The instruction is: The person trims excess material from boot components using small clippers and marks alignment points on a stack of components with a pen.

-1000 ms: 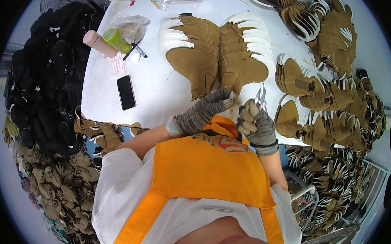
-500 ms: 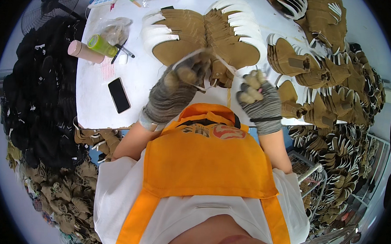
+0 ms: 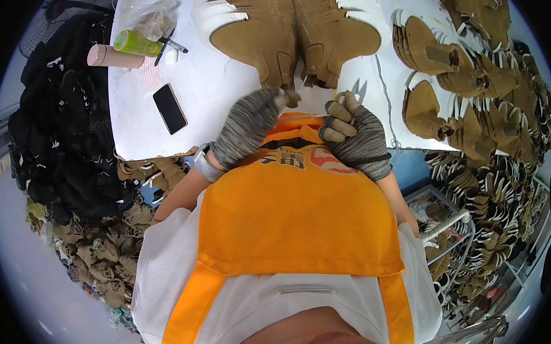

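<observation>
Two stacks of brown shoe uppers with white edging, the left stack and the right stack, lie side by side on the table in front of me. My left hand, in a grey striped glove, is closed at the near tip of the left stack. A thin pale strip runs between my hands; its end at my left fingers is partly hidden. My right hand, gloved too, is curled around small scissors, blades pointing away from me, and is beside the strip's other end.
On the white table lie a phone, a pink bottle, a green bottle, pens and a plastic bag. More brown uppers lie right. Black pieces are heaped left; a wire cart stands right.
Both hands have come lower in the view, closer to my apron. The stacks appear nearer and larger as the view shifted. The pale strip, looped over my left hand before, now runs low between both hands.
</observation>
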Demonstrator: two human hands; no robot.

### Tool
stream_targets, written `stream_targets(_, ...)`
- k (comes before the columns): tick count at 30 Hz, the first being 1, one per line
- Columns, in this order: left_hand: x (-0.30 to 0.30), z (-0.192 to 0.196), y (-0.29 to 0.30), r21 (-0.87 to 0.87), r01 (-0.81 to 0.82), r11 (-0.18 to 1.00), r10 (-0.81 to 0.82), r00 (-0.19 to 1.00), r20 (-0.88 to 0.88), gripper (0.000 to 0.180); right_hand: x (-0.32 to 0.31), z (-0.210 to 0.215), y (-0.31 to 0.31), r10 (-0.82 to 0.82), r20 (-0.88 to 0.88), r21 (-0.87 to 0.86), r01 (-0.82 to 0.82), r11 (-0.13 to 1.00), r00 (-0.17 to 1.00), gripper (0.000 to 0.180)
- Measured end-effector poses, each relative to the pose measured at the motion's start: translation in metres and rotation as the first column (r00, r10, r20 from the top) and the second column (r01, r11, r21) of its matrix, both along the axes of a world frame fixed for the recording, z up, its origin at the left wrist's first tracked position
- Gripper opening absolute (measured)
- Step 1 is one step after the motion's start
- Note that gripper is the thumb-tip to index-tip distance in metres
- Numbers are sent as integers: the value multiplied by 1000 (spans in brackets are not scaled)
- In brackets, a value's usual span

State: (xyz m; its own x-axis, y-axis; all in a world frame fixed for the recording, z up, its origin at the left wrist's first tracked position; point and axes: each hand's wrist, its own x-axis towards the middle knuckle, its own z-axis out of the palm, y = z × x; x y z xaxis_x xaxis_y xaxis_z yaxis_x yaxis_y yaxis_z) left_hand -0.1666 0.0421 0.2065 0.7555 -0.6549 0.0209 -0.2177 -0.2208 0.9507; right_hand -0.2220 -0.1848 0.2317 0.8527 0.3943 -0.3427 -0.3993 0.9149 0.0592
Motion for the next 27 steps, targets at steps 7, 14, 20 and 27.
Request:
stream_targets(7,-12,6,-6,-127,-38,991,-86,541,-836,29,-11,-10,1,54,-24,-36,-55,998,998,26)
stream_targets(14,-22,9,-15,-125,-168,978,-42,427,-903,32,-20,-6,-9,40,-48,-45,-43,998,998,23)
stream_targets(20,-25,8,-16,-80,-74,994,-28,534,-845,30,-26,1,-10,-12,-5,-82,11,997,1000,23)
stream_targets(27,-30,6,-11,-119,-42,992,-84,486,-870,25,-33,11,-16,0,31,-145,4,989,1000,24)
